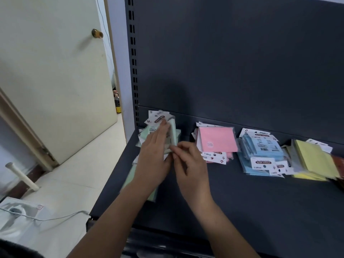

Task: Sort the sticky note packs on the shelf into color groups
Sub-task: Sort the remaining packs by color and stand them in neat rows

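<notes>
Pale green sticky note packs (148, 134) are heaped at the left end of the dark shelf (242, 202). My left hand (155, 155) lies over that heap with straight fingers against an upright green pack (173, 133). My right hand (188, 161) pinches the lower edge of the same pack. A pink pile (216, 139) lies to the right, then a blue pile (260, 153), then a yellow pile (314, 161). More green packs (152, 194) lie under my left forearm.
The shelf's dark back panel (242, 62) rises behind the piles. A reddish-brown pack (339, 162) shows at the right edge. A cream door (55, 71) and tiled floor (74, 179) lie to the left, with a white appliance (16, 216) and cable.
</notes>
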Motion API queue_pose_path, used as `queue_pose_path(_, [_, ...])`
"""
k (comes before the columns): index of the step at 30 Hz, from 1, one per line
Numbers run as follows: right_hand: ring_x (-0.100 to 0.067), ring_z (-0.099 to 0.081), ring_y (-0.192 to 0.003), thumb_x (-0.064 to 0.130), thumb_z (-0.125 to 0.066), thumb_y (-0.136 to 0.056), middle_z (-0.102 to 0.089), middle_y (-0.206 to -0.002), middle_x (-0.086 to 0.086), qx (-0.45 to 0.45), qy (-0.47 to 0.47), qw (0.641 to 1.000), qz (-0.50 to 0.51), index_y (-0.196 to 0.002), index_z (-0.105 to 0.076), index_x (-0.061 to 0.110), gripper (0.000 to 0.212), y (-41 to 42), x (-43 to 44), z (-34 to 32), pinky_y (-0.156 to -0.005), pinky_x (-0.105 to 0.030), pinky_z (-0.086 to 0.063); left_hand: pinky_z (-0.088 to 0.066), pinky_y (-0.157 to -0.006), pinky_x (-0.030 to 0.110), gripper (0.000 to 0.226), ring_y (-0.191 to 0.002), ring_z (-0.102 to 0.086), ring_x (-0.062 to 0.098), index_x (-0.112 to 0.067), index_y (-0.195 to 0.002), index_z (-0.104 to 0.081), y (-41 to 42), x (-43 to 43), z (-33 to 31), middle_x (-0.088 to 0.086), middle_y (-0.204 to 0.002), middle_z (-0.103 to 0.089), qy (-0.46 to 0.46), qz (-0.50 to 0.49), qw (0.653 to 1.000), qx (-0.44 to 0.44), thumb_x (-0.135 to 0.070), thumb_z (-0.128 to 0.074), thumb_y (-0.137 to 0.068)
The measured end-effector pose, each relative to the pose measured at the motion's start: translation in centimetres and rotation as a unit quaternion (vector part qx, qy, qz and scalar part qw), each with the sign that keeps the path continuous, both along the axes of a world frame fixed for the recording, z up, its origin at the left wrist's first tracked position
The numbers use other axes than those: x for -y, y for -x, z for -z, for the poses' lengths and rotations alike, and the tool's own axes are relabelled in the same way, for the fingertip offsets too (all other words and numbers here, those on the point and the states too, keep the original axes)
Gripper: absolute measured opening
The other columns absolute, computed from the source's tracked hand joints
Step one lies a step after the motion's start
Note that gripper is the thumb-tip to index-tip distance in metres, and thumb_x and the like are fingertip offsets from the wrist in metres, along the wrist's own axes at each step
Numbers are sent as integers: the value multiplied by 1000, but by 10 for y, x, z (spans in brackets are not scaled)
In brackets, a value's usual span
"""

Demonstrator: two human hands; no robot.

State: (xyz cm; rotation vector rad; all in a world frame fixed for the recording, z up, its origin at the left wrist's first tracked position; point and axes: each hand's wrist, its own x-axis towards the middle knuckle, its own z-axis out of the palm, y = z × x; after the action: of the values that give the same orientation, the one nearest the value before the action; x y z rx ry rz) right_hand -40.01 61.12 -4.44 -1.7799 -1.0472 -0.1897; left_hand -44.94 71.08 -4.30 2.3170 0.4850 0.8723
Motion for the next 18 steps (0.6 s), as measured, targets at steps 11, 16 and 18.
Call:
queue_pose_path(11, [-5, -54, -108, -11, -46, -82, -58, -114, -4, 4, -19, 988, -151, -110, -65, 3, 36, 19, 17, 1, -93, -18, -43, -38, -83, 9, 55, -101, -56, 13, -14, -131, -47, 30, 14, -6, 0, -114, -60, 50, -68, 994, 65, 10, -47, -82])
queue_pose_path(16, [-10, -58, -72, 10, -58, -88, -64, -75, 3, -334, 6, 943, 6, -78, -63, 20, 15, 25, 12, 13, -68, -22, -46, -45, -63, 18, 34, -78, -57, 13, -29, -99, -60, 55, 3, -6, -9, -97, -64, 251, -123, 944, 173, 1, -50, -87])
queue_pose_path(18, [-15, -56, -59, 24, -57, -90, -62, -62, 0, -494, 7, 869, 10, -77, -61, 13, 18, 26, 6, 12, -54, -24, -45, -44, -56, 32, 36, -65, -53, 19, -36, -93, -61, 70, 1, -3, 1, -88, -64, 307, -125, 923, 196, -2, -53, -87])
